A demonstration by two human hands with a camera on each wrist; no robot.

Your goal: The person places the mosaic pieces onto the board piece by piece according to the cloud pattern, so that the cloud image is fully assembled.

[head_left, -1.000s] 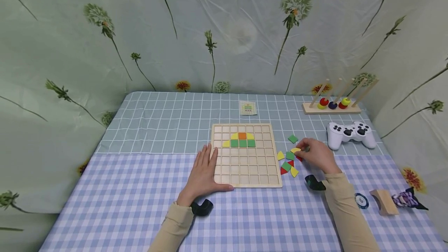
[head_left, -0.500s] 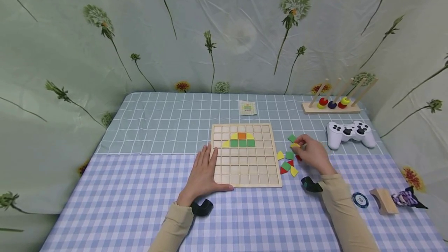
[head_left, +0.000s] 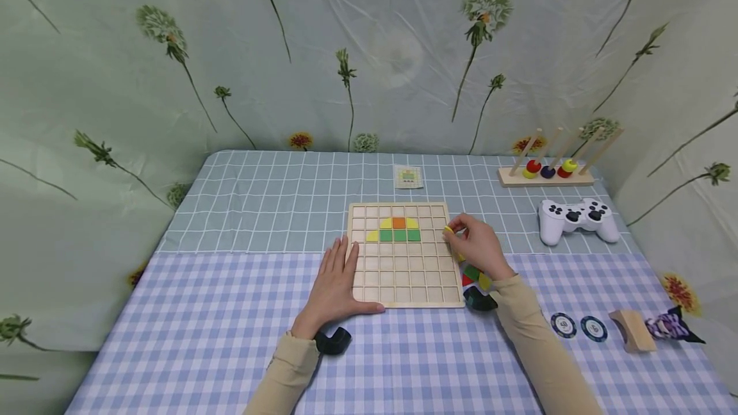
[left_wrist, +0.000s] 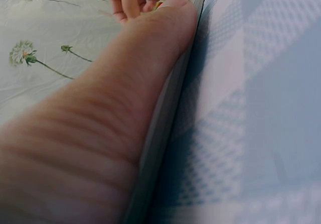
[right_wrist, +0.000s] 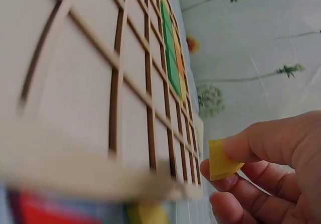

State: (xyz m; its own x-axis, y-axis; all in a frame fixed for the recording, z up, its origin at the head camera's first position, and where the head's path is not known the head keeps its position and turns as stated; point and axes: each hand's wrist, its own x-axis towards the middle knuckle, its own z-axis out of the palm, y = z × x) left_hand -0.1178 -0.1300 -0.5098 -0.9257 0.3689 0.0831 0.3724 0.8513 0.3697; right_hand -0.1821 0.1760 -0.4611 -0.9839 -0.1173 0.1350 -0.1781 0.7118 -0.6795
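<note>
Pinching a small flat yellow piece (right_wrist: 220, 158) between thumb and fingers, our right hand (head_left: 478, 245) holds it at the right edge of a square, pale wooden grid board (head_left: 401, 278), in its farther half; in the head view the piece overlaps the rim, and we cannot tell whether it touches the wood. Our left hand (head_left: 340, 280) grasps nothing: it lies with straight fingers along the board's left edge, its thumb stretched along the near edge.

In the board's cells we see a row of three green square tiles (head_left: 400, 235) with a yellow tile (head_left: 372, 236) at its left end, and just above that row an orange square tile (head_left: 399, 223) between two rounded yellow tiles (head_left: 387, 223). Outside the right edge, partly hidden by our right hand and wrist, lie loose red, green and yellow pieces (head_left: 471, 273).

Behind the board we have a small printed card (head_left: 408, 177). Farther right, a wooden peg rack with coloured beads (head_left: 546, 180) stands behind a white game controller with black sticks (head_left: 578, 221). Nearer to us, two dark-rimmed round chips (head_left: 563, 325) lie beside a pale wooden block (head_left: 637, 335). Blue-and-white checked cloth (head_left: 202, 312) covers the front of the surface (head_left: 242, 351).
</note>
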